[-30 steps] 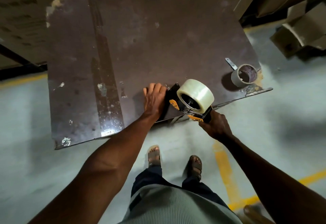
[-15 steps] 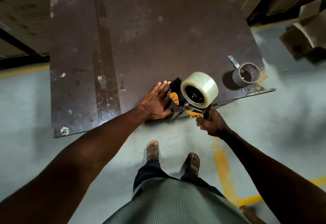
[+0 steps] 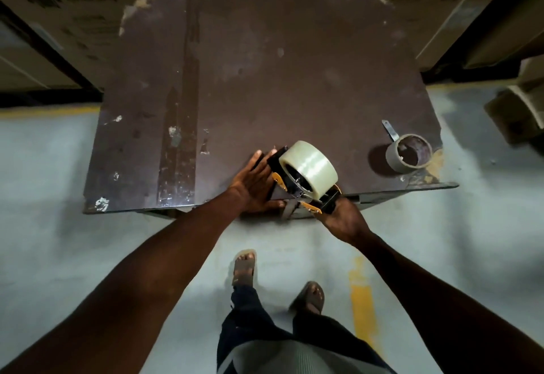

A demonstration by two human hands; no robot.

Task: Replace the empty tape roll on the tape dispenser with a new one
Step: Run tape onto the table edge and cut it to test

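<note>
My sandalled feet (image 3: 244,267) stand on the grey floor (image 3: 88,241), a yellow stripe (image 3: 363,311) to their right. Past them, at the near edge of the tabletop (image 3: 265,79), my right hand (image 3: 343,220) wraps its curled fingers round the black handle of the dispenser (image 3: 294,194), which lies right at that edge with its orange parts showing. A full roll (image 3: 309,167) of clear tape sits on the dispenser's hub, its side tilted up toward me. Just left of it, my left hand (image 3: 254,182) lies with straight fingers close together, pressed flat against the dispenser's black front end, thumb along the tabletop edge. Further right, near the tabletop's right corner and well apart from the dispenser, the empty core (image 3: 409,152) stands on its rim, a short strip trailing from its far side. Beyond the tabletop, cartons (image 3: 82,5) stand on the left and right.
</note>
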